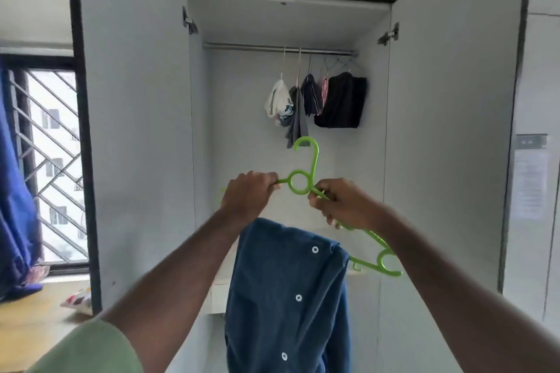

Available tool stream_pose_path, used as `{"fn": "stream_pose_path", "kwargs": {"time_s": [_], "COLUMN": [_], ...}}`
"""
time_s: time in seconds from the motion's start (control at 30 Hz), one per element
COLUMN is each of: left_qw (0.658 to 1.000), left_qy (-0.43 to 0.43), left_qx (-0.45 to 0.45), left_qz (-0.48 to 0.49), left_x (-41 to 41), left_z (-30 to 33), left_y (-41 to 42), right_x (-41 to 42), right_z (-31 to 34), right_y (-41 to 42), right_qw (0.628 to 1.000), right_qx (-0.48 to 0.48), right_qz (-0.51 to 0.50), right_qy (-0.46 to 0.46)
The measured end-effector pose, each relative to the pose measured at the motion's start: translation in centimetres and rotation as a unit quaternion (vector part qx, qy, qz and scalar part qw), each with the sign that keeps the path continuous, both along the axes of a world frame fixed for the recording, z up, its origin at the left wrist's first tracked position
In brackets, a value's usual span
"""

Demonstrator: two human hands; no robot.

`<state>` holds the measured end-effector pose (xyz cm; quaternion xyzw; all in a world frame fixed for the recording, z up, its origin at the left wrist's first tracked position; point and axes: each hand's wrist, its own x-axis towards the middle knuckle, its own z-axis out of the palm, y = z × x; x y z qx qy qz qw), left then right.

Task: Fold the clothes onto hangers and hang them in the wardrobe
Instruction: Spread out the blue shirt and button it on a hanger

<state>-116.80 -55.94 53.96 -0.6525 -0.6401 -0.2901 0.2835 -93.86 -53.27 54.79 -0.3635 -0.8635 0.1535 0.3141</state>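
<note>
While the blue shirt (288, 297) is draped over it, the green hanger (306, 182) is being gripped by both hands, left hand (250, 192) and right hand (345, 206). Hooking onto the rail (242, 46) is likely being called for next.

Barred window (54, 166), blue curtain (15, 191).

Green hanger (306, 172) upright, blue buttoned shirt (288, 297) draped over its bar.
</note>
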Motion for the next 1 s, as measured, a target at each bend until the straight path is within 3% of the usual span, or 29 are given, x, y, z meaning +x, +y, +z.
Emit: {"fn": "stream_pose_path", "kwargs": {"time_s": [0.1, 0.2, 0.37, 0.53, 0.8, 1.0], "left_qw": [0.999, 0.997, 0.993, 0.987, 0.984, 0.98], "left_qy": [-0.04, -0.069, -0.099, -0.136, -0.127, -0.148], "left_qx": [0.025, 0.043, 0.064, 0.077, 0.118, 0.134], "left_qz": [-0.011, -0.017, -0.031, -0.023, 0.045, 0.024], "left_x": [-3.7, -7.3, -13.0, -17.6, -23.1, -24.0], "left_z": [2.6, 5.0, 8.6, 13.3, 18.2, 20.5], "left_y": [4.4, 8.7, 17.5, 25.4, 33.8, 38.1], "right_x": [0.3, 0.5, -2.9, -9.2, -19.8, -25.0], "right_z": [1.3, 2.0, 2.7, 5.3, 15.4, 23.2], "right_y": [4.9, 9.5, 16.1, 23.4, 32.7, 37.0], "right_qw": [0.995, 0.991, 0.989, 0.955, 0.925, 0.91], "right_qx": [0.056, 0.1, 0.134, 0.254, 0.308, 0.341], "right_qz": [-0.019, -0.042, -0.053, -0.083, -0.142, -0.148], "right_qy": [-0.075, -0.076, 0.025, 0.126, 0.17, 0.183]}}
